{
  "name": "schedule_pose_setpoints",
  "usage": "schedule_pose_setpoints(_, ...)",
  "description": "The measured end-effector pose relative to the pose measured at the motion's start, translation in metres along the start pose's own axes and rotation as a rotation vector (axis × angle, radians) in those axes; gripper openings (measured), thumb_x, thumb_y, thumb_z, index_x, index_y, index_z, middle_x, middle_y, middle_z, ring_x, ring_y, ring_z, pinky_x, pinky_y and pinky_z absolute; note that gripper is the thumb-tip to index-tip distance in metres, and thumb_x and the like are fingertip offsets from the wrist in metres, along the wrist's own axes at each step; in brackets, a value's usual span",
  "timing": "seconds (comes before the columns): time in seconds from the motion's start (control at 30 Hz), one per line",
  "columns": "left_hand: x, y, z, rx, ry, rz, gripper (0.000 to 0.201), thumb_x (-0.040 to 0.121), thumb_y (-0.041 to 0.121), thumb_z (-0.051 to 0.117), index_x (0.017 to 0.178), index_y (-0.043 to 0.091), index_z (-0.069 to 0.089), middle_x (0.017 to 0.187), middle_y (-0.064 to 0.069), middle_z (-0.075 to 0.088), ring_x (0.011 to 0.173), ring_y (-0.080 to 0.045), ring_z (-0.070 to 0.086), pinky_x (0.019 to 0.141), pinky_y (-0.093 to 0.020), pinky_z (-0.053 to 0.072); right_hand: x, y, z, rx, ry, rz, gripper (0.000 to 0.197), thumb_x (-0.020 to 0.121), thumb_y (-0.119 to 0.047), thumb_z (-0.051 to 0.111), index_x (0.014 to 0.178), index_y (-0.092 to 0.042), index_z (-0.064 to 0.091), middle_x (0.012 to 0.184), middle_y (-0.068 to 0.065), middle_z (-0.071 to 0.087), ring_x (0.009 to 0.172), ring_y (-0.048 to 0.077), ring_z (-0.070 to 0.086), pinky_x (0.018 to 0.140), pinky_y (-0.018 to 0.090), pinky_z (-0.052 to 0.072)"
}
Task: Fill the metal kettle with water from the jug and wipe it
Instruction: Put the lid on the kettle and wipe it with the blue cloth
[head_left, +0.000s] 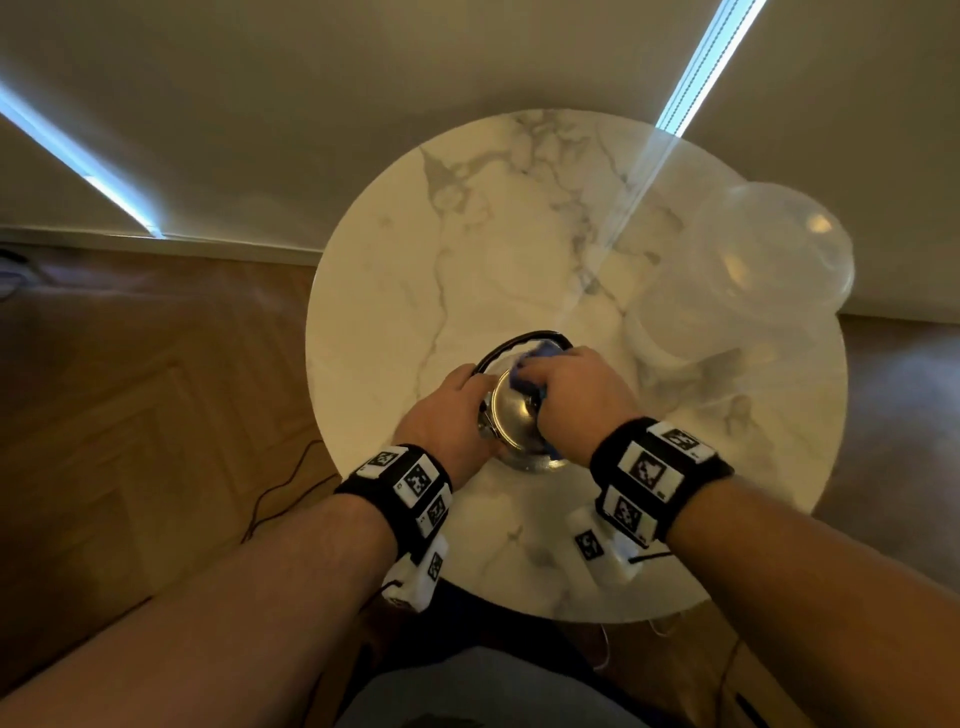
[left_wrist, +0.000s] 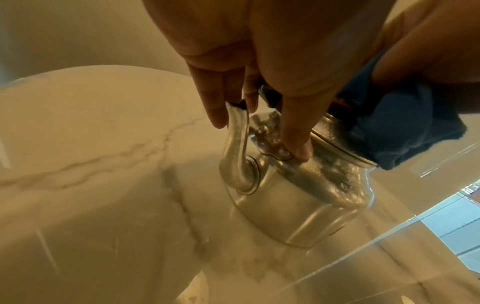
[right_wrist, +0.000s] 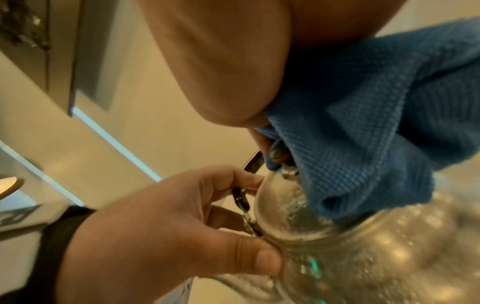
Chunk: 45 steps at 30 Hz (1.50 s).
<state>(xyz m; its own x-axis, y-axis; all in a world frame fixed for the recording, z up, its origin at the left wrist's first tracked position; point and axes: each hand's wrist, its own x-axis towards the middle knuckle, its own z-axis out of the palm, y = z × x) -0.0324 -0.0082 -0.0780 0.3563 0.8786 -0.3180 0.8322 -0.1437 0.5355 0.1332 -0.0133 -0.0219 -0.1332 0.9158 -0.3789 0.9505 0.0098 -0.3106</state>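
Note:
The metal kettle (head_left: 511, 421) stands on the near middle of the round marble table (head_left: 467, 234), its black handle (head_left: 519, 340) tipped away from me. My left hand (head_left: 447, 415) grips the kettle's left shoulder beside the handle mount, thumb pressed on the metal. Near those fingers, the curved spout (left_wrist: 236, 154) points left. My right hand (head_left: 571, 395) holds a bunched blue cloth (head_left: 540, 353) and presses it on the kettle's lid. Droplets cover the kettle's body (right_wrist: 363, 257) below the blue cloth (right_wrist: 376, 113).
A clear plastic jug (head_left: 753, 270) stands at the table's right rear. The far and left parts of the marble top are bare. Thin cables (head_left: 280, 488) lie on the wooden floor to the left of the table. A wall runs behind it.

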Motion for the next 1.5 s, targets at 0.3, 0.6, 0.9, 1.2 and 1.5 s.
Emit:
schedule_pose_setpoints(0.3, 0.002, -0.004, 0.003, 0.005, 0.0, 0.012, 0.047, 0.078, 0.044, 0.061, 0.121, 0.037, 0.046, 0.119, 0.011, 0.047, 0.097, -0.022, 0.064, 0.076, -0.04, 0.056, 0.011, -0.01, 0.002, -0.177, -0.127, -0.131, 0.034, 0.088, -0.02, 0.063, 0.121, -0.021, 0.07, 0.122, 0.003, 0.067, 0.107, 0.029, 0.061, 0.089, 0.038, 0.052)
schedule_pose_setpoints(0.6, 0.002, -0.003, 0.003, 0.017, 0.011, -0.023, 0.038, 0.079, 0.045, 0.059, 0.114, 0.041, 0.047, 0.116, 0.015, 0.047, 0.096, -0.02, 0.065, 0.074, -0.04, 0.056, 0.009, 0.001, 0.002, -0.153, -0.05, -0.222, 0.042, 0.082, -0.011, 0.068, 0.123, -0.017, 0.071, 0.133, -0.001, 0.066, 0.116, 0.026, 0.061, 0.102, 0.035, 0.044)
schedule_pose_setpoints(0.9, 0.001, -0.007, 0.002, 0.031, -0.013, -0.006, 0.059, 0.072, 0.042, 0.071, 0.123, 0.045, 0.042, 0.123, 0.018, 0.046, 0.106, -0.018, 0.062, 0.08, -0.037, 0.055, -0.049, 0.038, 0.033, 0.261, 0.077, 0.089, 0.075, 0.078, 0.009, 0.056, 0.146, -0.021, 0.054, 0.153, -0.006, 0.049, 0.141, 0.019, 0.043, 0.117, 0.029, 0.027)
schedule_pose_setpoints(1.2, 0.002, -0.008, 0.008, -0.001, -0.028, 0.013, 0.053, 0.08, 0.038, 0.059, 0.128, 0.04, 0.037, 0.125, 0.008, 0.046, 0.093, -0.027, 0.067, 0.074, -0.036, 0.055, -0.076, 0.009, 0.083, -0.021, 0.089, -0.207, 0.082, 0.062, 0.002, 0.075, 0.141, -0.012, 0.058, 0.148, 0.005, 0.056, 0.128, 0.036, 0.056, 0.111, 0.039, 0.044)
schedule_pose_setpoints(1.5, 0.003, -0.01, 0.009, 0.036, -0.049, 0.007, 0.063, 0.074, 0.04, 0.066, 0.129, 0.041, 0.036, 0.124, 0.006, 0.048, 0.096, -0.026, 0.067, 0.079, -0.037, 0.057, -0.093, -0.003, 0.073, -0.198, 0.035, -0.027, 0.074, 0.072, -0.005, 0.059, 0.145, -0.018, 0.055, 0.152, 0.002, 0.053, 0.098, 0.034, 0.06, 0.069, 0.045, 0.057)
